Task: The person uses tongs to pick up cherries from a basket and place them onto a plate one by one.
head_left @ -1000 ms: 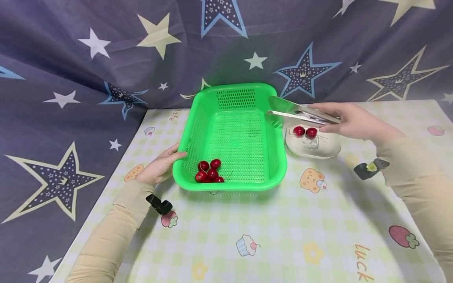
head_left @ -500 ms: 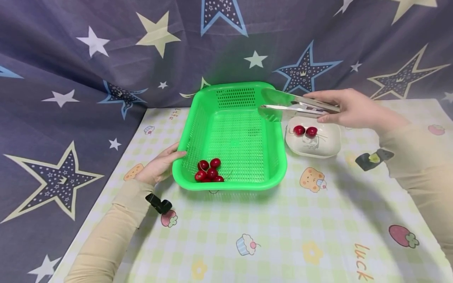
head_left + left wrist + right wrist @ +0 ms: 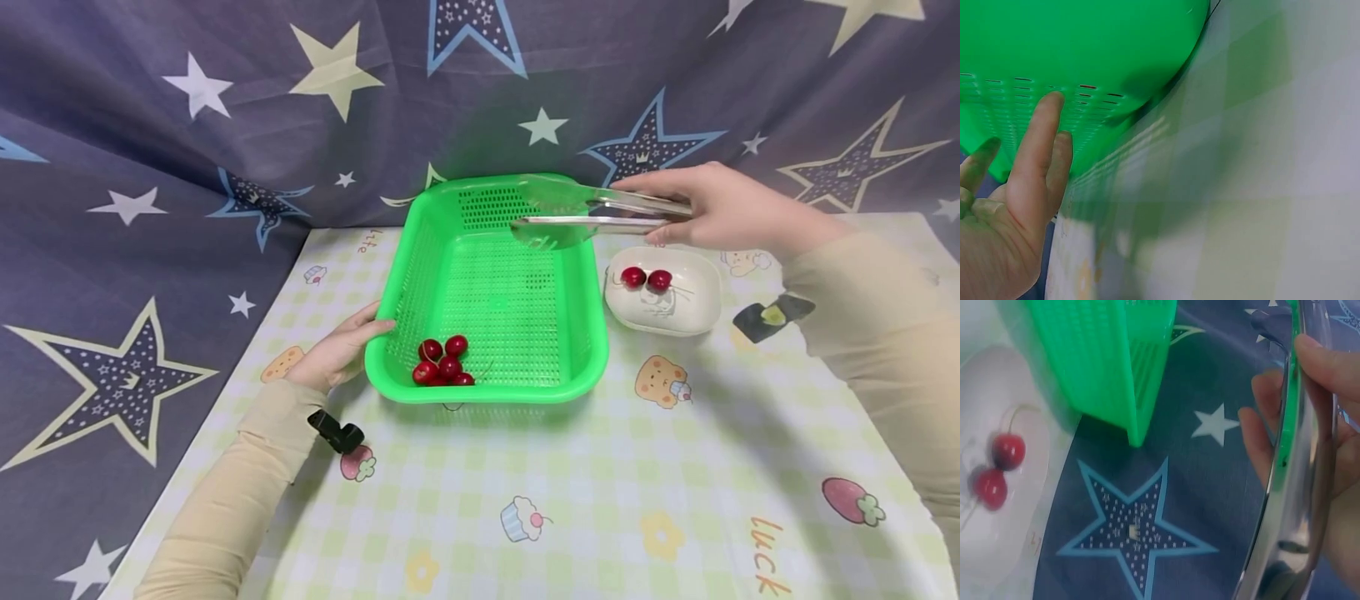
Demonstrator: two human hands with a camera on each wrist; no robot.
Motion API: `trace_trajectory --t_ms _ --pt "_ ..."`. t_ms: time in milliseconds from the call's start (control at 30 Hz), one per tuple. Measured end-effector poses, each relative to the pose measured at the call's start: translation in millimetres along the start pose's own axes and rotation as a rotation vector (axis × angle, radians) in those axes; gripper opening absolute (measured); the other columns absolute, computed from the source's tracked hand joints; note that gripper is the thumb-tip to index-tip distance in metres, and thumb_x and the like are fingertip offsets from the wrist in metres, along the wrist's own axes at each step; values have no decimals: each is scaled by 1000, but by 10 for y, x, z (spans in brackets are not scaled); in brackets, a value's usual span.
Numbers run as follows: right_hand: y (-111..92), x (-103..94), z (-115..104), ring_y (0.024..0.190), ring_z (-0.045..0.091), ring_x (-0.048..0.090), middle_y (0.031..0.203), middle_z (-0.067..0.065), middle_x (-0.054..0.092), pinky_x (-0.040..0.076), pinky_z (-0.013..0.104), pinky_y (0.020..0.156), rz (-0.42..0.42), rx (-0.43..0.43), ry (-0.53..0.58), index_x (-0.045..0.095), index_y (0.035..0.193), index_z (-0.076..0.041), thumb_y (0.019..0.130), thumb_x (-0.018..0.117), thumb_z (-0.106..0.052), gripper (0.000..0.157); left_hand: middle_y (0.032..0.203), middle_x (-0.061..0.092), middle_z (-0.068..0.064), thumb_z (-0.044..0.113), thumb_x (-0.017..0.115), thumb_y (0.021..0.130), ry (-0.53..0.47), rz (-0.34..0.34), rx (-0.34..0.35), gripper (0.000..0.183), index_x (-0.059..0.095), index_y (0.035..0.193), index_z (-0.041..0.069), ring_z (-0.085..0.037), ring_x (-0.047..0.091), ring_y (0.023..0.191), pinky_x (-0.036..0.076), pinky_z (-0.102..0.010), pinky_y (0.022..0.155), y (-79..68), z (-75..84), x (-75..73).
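Observation:
My left hand [image 3: 342, 348] holds the left rim of the green plastic basket [image 3: 495, 395], thumb over the edge. In the left wrist view its fingers [image 3: 1040, 140] lie nearly straight by the pierced outer wall. My right hand [image 3: 723, 207] grips metal tongs [image 3: 626, 223] above the basket's far right side. Their arms are spread apart, with nothing visible between the tips. Several red cherries [image 3: 449, 367] sit in the basket's near left corner. Two more cherries, a left one [image 3: 633, 277] and a right one [image 3: 659, 282], lie in a white dish [image 3: 697, 312] right of the basket.
A pale checked tablecloth [image 3: 600, 500] with printed cartoons covers the table. Behind it hangs a dark blue curtain [image 3: 480, 125] with stars, close to the basket's far rim. The dish stands right beside the basket's right wall.
My right hand has carried the tongs up and to the left, from over the dish's edge to over the basket. The left hand, basket and cherries have stayed put.

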State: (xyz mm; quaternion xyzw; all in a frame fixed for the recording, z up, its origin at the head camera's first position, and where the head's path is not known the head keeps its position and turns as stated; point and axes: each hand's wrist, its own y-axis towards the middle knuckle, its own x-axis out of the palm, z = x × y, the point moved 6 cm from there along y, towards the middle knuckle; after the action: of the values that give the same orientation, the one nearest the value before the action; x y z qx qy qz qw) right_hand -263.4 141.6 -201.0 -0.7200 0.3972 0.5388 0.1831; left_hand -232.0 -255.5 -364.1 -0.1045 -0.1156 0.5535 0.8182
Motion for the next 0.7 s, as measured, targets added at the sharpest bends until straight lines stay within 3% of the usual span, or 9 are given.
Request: trace_trajectory --t_ms 233,333,467,567,700 --pt "133 139 -217 70 14 54 113 10 67 42 28 60 -46 -70 61 50 138 -16 83 71 -7 60 122 48 1 14 42 100 4 4 3 63 9 152 8 -9 62 97 55 -24 85 -7 5 4" --pt "201 187 -306 65 13 55 103 9 69 44 27 58 -57 -115 69 51 137 -13 82 70 -3 59 121 48 2 13 42 100 6 7 -3 62 9 152 7 -9 62 96 55 -24 85 -1 2 9" --pt "331 236 -435 64 14 57 110 10 69 49 29 63 -77 -180 59 52 136 -9 80 69 2 59 123 46 0 12 41 100 10 12 -6 61 10 152 7 -10 62 96 55 -24 85 -4 7 12" --pt "430 287 -538 74 15 63 125 10 63 53 32 71 -124 -206 47 51 136 -9 80 68 3 60 125 45 -2 12 41 100 15 10 -4 61 10 152 8 -10 62 97 55 -24 85 -6 16 15" --pt "549 377 -666 89 17 65 127 9 61 55 34 78 -183 -219 33 51 137 -9 81 67 3 59 122 48 0 12 41 100 9 9 -6 61 10 152 8 -10 62 97 55 -25 85 -7 18 16"
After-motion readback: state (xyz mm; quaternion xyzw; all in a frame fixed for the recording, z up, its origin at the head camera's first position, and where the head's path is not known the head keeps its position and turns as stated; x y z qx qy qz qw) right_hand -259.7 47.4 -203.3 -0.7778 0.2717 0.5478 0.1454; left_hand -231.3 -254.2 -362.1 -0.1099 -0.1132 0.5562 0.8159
